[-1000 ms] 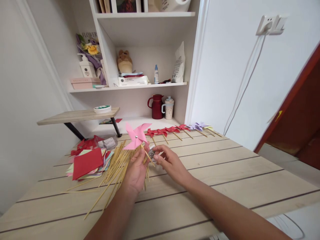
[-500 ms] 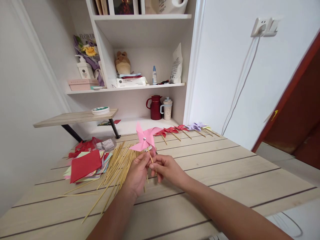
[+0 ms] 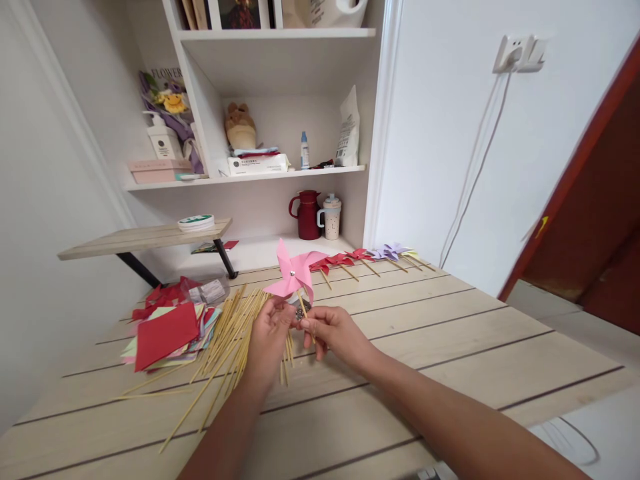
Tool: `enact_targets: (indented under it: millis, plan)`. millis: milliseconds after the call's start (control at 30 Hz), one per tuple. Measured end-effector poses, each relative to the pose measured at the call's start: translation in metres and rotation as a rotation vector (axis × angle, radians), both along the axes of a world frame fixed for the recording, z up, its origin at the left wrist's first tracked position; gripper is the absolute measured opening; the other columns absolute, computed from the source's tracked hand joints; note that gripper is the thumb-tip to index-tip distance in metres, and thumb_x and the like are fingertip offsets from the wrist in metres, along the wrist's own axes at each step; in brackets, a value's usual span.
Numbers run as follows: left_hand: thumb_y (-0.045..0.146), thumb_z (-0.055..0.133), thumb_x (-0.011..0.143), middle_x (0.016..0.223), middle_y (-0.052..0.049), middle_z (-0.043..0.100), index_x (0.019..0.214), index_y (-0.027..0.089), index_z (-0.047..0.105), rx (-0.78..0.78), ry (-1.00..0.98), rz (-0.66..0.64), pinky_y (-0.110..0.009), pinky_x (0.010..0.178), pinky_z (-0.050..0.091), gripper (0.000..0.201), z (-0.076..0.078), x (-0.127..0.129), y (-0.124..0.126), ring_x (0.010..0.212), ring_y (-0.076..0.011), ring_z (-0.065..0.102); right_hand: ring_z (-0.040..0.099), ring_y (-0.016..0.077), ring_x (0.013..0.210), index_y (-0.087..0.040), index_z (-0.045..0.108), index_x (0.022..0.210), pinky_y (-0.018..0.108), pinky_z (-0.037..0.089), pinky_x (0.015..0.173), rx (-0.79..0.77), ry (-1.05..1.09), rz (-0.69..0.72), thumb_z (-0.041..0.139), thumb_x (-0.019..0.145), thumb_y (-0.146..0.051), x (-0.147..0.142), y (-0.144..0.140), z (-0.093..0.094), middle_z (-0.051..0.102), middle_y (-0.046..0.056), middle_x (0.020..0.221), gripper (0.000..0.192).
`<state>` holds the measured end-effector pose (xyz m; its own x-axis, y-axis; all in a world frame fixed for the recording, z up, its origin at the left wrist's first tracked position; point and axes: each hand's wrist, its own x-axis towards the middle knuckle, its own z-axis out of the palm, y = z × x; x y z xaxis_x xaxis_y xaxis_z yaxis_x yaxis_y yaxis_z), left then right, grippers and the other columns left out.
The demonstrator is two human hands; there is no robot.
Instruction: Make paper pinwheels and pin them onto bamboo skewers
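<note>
"What are you holding in your right grip (image 3: pixel 336 330)?"

"I'm pinching the stick (image 3: pixel 301 298) of a pink pinwheel (image 3: pixel 286 285) between thumb and fingers, low down, so a short end is poking out below my fingertips."

"And where is the pinwheel's head lying from there?"

"It's standing above and beyond my fingertips, a little to the left, clear of the tabletop (image 3: pixel 425 373). The stick's long axis is running up and away from me, leaning slightly left, and the silver stud (image 3: pixel 293 273) is facing back towards me."

"What is your left grip (image 3: pixel 269 330) doing?"

"It seems to be curling round a small clear container (image 3: pixel 300 313), with silvery bits showing in it. My fingers are hiding part of that hold, so I'm judging from the thumb and the visible edge. The container is sitting just behind the stick, between my two hands."

"So which hand is nearer to what?"

"My right is touching the stick; my left is lying just beside it, nearer to the container, below the lowest blade."

"Anything else about you?"

"Loose sticks (image 3: pixel 235 333) are spreading out on my left, a paper stack (image 3: pixel 167 337) is lying past them, and red pinwheels (image 3: pixel 342 261) are lining the far edge, with a purple pinwheel (image 3: pixel 389 251) to their right."
</note>
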<state>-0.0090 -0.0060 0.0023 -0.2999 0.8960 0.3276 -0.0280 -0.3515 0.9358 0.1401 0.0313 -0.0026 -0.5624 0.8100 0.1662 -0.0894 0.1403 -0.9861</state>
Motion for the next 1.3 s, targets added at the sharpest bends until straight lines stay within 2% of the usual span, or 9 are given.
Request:
enact_targets:
  millis: [133,267,533,733,1300]
  plan:
    - [0.057,0.067,0.086,0.065,0.002,0.058,0.081,0.019,0.064,0.037,-0.004,0.047,-0.024,0.064,0.045,0.039,-0.001,-0.004,0.0,0.061,-0.0124,0.054,0.051,0.0078,0.039,-0.017,0.064,0.073,0.021,0.04,0.042,0.001,-0.012,-0.001,0.066,0.084,-0.052,-0.001,-0.001,-0.002,0.066,-0.001,0.061,0.037]
    - [0.06,0.063,0.089,0.064,0.004,0.055,0.073,0.019,0.056,0.081,-0.037,0.06,-0.022,0.055,0.039,0.044,-0.001,-0.007,-0.002,0.052,-0.0085,0.045,0.052,0.0083,0.038,-0.017,0.064,0.074,0.021,0.037,0.04,-0.003,-0.028,-0.028,0.066,0.085,-0.049,-0.002,-0.001,-0.002,0.064,-0.002,0.058,0.034]
    - [0.051,0.072,0.086,0.057,0.009,0.045,0.079,0.019,0.057,0.055,-0.125,0.142,-0.018,0.043,0.026,0.036,0.002,-0.012,-0.003,0.044,-0.0047,0.035,0.05,0.0082,0.037,-0.017,0.066,0.077,0.021,0.036,0.039,0.018,-0.051,-0.021,0.064,0.086,-0.046,-0.002,0.0,-0.005,0.063,-0.003,0.057,0.031]
    - [0.051,0.077,0.08,0.051,0.009,0.043,0.078,0.018,0.059,0.08,-0.187,0.214,-0.017,0.042,0.025,0.037,0.005,-0.014,-0.002,0.043,-0.0047,0.033,0.05,0.0077,0.037,-0.016,0.068,0.08,0.021,0.036,0.04,0.029,-0.089,-0.05,0.063,0.085,-0.044,-0.002,-0.001,-0.003,0.062,-0.003,0.056,0.03]
    - [0.046,0.081,0.077,0.051,0.01,0.041,0.076,0.017,0.06,0.127,-0.293,0.281,-0.016,0.041,0.023,0.036,0.008,-0.019,0.0,0.043,-0.0035,0.031,0.05,0.0075,0.038,-0.017,0.066,0.076,0.02,0.034,0.04,0.034,-0.11,-0.028,0.064,0.086,-0.042,-0.003,0.002,-0.01,0.061,-0.003,0.056,0.028]
